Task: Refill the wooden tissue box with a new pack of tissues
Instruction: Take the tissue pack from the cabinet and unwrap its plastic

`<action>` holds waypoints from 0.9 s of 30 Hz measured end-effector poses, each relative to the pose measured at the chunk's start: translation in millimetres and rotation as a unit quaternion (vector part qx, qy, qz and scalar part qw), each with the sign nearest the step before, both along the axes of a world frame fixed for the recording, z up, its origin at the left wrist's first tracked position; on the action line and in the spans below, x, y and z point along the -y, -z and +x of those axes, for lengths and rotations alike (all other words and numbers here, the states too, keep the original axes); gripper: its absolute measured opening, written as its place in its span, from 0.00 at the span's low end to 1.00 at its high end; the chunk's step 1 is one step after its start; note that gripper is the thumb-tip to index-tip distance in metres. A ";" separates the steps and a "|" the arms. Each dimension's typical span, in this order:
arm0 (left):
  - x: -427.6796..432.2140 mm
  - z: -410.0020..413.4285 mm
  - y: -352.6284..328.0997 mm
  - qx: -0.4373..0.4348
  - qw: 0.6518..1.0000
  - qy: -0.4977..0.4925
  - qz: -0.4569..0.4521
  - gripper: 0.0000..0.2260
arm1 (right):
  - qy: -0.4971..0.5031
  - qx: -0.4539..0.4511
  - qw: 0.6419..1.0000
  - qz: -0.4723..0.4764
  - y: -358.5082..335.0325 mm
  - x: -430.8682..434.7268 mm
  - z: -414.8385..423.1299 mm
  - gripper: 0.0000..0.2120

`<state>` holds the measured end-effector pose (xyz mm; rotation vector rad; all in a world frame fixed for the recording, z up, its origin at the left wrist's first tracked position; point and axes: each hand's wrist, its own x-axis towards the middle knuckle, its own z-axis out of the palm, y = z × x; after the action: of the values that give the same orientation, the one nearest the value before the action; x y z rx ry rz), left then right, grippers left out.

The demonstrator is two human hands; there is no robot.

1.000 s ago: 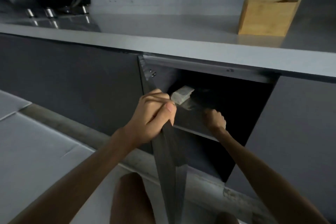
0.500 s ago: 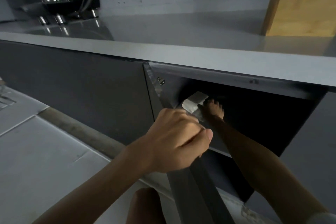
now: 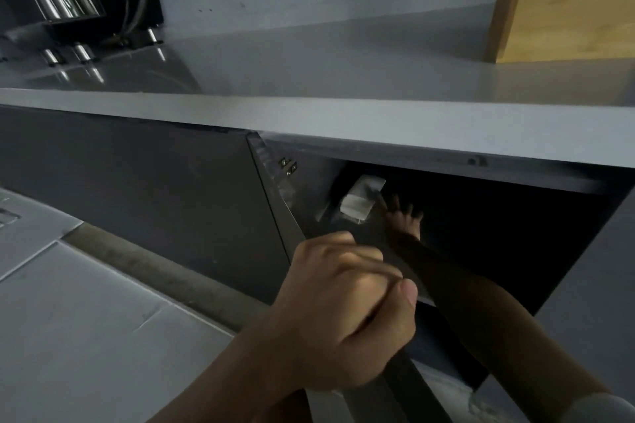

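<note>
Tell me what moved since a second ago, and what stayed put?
The right hand went deeper into the dark cupboard, from the shelf's front edge up beside the white tissue pack; its fingers are spread, not yet gripping. The view moved closer, so the wooden tissue box slid toward the top right corner. The left hand stayed clamped on the open cupboard door, and the pack stayed on its shelf.

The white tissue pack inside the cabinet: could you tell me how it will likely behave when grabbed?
The tissue pack looks film-wrapped with a loose crinkled edge, so it will probably be light and squashy rather than stiff. Its glossy wrap may be a bit slippery for the right hand reaching beside it. Flat-sided, it is unlikely to roll.
</note>
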<state>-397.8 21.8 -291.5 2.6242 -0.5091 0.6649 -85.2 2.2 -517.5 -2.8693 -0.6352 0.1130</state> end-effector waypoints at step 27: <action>3.0 15.1 40.3 0.132 0.985 0.082 0.075 0.20 | -0.003 0.129 0.895 0.428 -279.6 248.6 -266.7 0.22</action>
<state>-382.6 18.7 -331.8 2.6059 -0.8761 0.9591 -351.9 -246.4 -237.9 -2.0281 -0.5474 -0.4466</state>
